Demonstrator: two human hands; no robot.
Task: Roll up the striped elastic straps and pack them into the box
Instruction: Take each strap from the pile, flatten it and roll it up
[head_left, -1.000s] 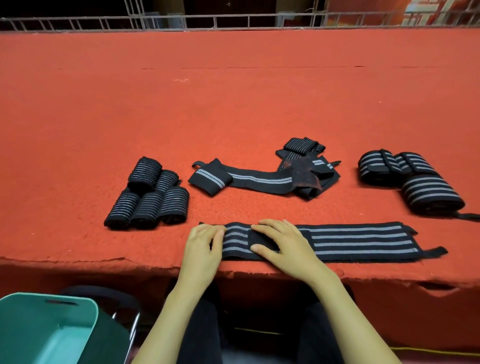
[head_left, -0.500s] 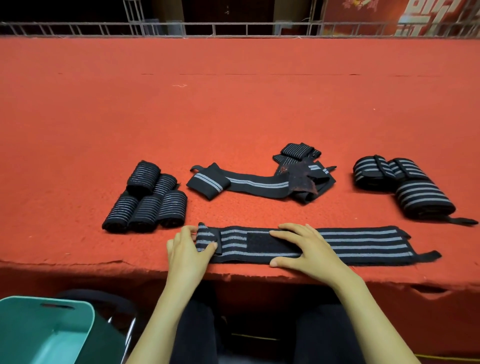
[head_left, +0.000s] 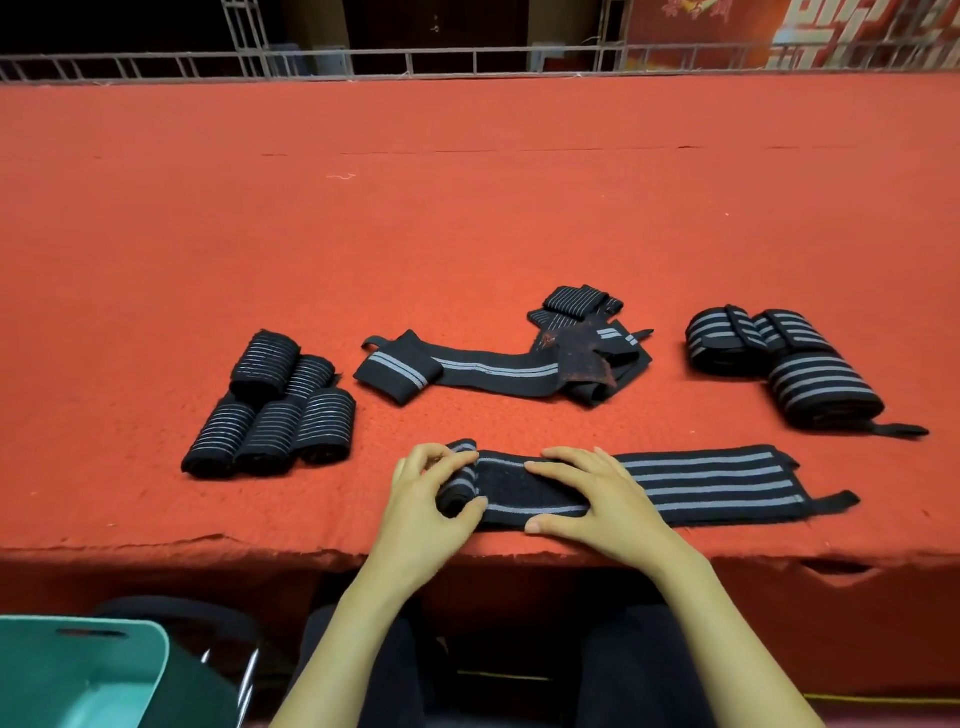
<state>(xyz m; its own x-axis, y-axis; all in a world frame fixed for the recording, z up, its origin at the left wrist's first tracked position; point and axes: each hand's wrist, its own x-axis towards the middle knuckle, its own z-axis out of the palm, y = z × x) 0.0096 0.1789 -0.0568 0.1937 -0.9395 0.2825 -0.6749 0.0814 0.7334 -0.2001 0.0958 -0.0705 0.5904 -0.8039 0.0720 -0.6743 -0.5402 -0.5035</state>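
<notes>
Black, grey-striped strap lies along the red table. The left hand curls round its rolled end, thumb and fingers pinching it. Just right of that grip the right hand presses flat, fingers straight. Teal box sits below-left of it.

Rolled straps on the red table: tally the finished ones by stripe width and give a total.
Thin-striped rolls: 5
Wide-striped rolls: 3
Total: 8
The front strap is only partly rolled, and the loose pile is not rolled. Neither is counted.
</notes>
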